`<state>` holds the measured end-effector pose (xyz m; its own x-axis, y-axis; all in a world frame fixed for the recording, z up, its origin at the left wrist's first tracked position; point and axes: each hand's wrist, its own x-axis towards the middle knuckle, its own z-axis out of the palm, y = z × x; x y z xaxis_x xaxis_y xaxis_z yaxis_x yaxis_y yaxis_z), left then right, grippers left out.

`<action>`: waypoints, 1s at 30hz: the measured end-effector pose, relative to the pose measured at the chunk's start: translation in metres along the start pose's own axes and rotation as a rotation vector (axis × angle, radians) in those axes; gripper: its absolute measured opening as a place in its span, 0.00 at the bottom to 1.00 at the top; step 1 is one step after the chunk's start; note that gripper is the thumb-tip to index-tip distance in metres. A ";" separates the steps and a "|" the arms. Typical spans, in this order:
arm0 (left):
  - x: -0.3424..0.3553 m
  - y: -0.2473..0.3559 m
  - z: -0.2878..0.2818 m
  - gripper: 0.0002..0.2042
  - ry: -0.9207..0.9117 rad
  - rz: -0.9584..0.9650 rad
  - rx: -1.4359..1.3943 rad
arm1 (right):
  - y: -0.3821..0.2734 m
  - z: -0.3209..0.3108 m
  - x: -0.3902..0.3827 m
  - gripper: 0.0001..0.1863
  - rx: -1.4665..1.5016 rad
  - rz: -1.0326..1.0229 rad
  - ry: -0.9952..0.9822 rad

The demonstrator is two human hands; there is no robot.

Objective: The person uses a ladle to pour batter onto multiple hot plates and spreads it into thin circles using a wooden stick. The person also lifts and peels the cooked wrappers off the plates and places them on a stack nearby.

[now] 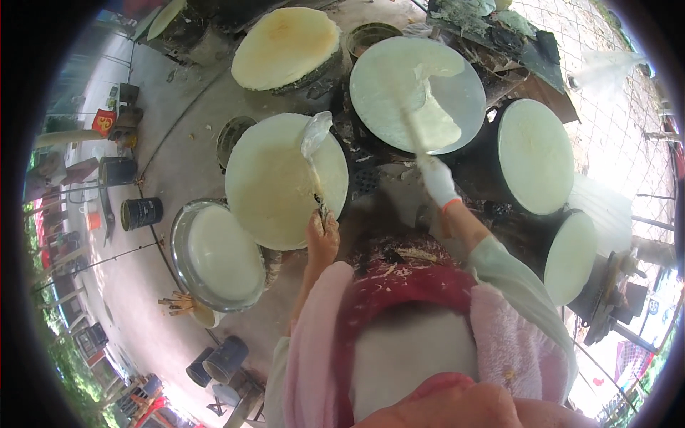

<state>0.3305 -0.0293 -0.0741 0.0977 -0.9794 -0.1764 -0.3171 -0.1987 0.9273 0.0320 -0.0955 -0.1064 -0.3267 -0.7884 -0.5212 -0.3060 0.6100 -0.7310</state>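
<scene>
My left hand [323,234] grips the handle of a metal ladle [316,132], its bowl coated with pale batter. The ladle hangs over a round griddle covered by a pale, thin pancake [267,178]. In a white glove, my right hand [437,182] holds a long thin spreader [413,131], blurred by motion. Its far end meets wet white batter [385,82] on another round griddle [460,93]. Batter coats the left and lower part there, while grey surface shows at the right. To the left stands a metal basin [180,250] of white liquid batter.
A browned pancake [285,46] covers the griddle at the back. Two more pale rounds [535,157] [571,257] lie at my right. Black buckets [141,213] stand on the left floor, and a container of wooden sticks [178,303] sits beside the basin. Wire mesh [578,36] rises at the far right.
</scene>
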 end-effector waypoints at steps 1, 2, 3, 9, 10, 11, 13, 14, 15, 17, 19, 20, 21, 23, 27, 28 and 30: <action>0.000 0.004 0.005 0.10 -0.002 0.002 0.003 | 0.021 -0.001 0.001 0.20 -0.340 -0.148 -0.052; -0.001 0.006 0.007 0.10 0.001 -0.065 -0.041 | 0.014 -0.007 -0.009 0.18 -0.488 -0.090 -0.055; -0.003 0.010 0.012 0.10 0.002 -0.129 -0.085 | 0.014 -0.020 -0.007 0.18 -0.505 -0.088 0.013; -0.012 0.047 0.061 0.10 0.003 -0.201 -0.129 | 0.013 -0.110 0.046 0.22 -0.109 0.020 0.011; -0.015 0.056 0.070 0.10 -0.007 -0.217 -0.163 | 0.026 -0.106 0.043 0.21 -0.051 -0.076 -0.001; -0.018 0.063 0.077 0.10 0.002 -0.233 -0.135 | 0.032 -0.103 0.025 0.19 -0.172 -0.196 -0.051; -0.022 0.073 0.086 0.10 0.018 -0.241 -0.098 | 0.054 -0.110 0.022 0.18 -0.281 -0.325 -0.103; -0.025 0.072 0.091 0.10 0.024 -0.242 -0.049 | 0.087 -0.116 0.038 0.18 -0.409 -0.324 -0.085; -0.027 0.078 0.095 0.10 0.033 -0.248 0.001 | 0.079 -0.124 0.036 0.17 -0.539 -0.323 -0.070; -0.031 0.101 0.106 0.09 0.046 -0.294 -0.072 | 0.052 -0.157 0.054 0.20 -0.484 -0.213 0.069; -0.033 0.114 0.119 0.08 0.044 -0.337 -0.153 | 0.031 -0.177 0.086 0.21 -0.431 -0.225 0.112; -0.031 0.115 0.125 0.08 0.028 -0.335 -0.127 | 0.027 -0.183 0.094 0.22 -0.388 -0.228 0.107; -0.028 0.116 0.128 0.07 0.018 -0.330 -0.096 | 0.027 -0.180 0.095 0.23 -0.329 -0.300 0.065; -0.021 0.120 0.136 0.07 0.003 -0.313 -0.104 | 0.079 -0.158 0.091 0.26 -0.386 -0.405 0.027; -0.017 0.113 0.135 0.06 -0.016 -0.303 -0.102 | 0.070 -0.158 0.072 0.34 -0.498 -0.126 0.042; -0.017 0.114 0.135 0.06 -0.017 -0.315 -0.098 | 0.057 -0.160 0.088 0.36 -0.525 -0.118 0.063; -0.015 0.124 0.145 0.06 -0.005 -0.401 -0.119 | 0.042 -0.173 0.136 0.34 -0.531 -0.205 0.162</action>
<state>0.1531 -0.0440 -0.0043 0.1868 -0.8252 -0.5330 -0.1436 -0.5596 0.8162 -0.1798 -0.1636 -0.1323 -0.3331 -0.8977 -0.2883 -0.7695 0.4355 -0.4671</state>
